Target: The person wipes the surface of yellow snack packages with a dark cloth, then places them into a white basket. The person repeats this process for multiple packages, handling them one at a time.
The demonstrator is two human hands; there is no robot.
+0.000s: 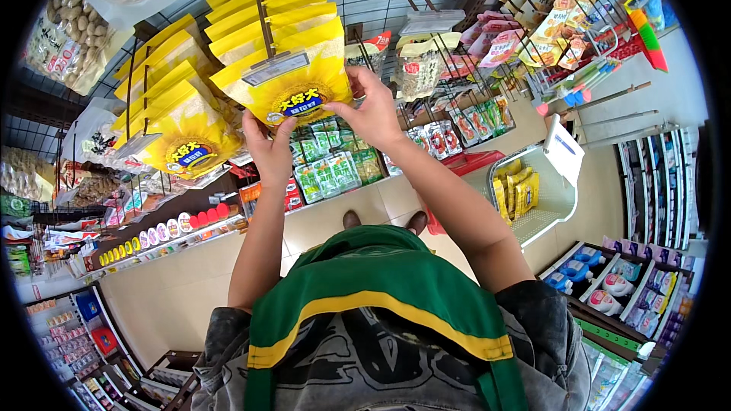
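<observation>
A yellow bag of sunflower seeds (322,71) hangs at the front of a row of matching bags on a metal display hook (263,17). My left hand (270,148) grips its lower left corner, the thumb in front and the fingers partly hidden behind. On the right edge, my right hand (371,108) pinches the same bag, thumb across its face. A clear price-tag holder (276,68) at the hook's tip overlaps the bag's upper part. Left of my hands, more yellow seed bags (191,137) hang on neighbouring hooks.
A pale shopping basket cart (562,197) holding several yellow packets (522,188) stands at my right, beside a red plastic basket (474,162). Green snack pouches (326,176) line the low shelf ahead. Further hooks carry a seed pouch (421,68) and pink packets (499,45).
</observation>
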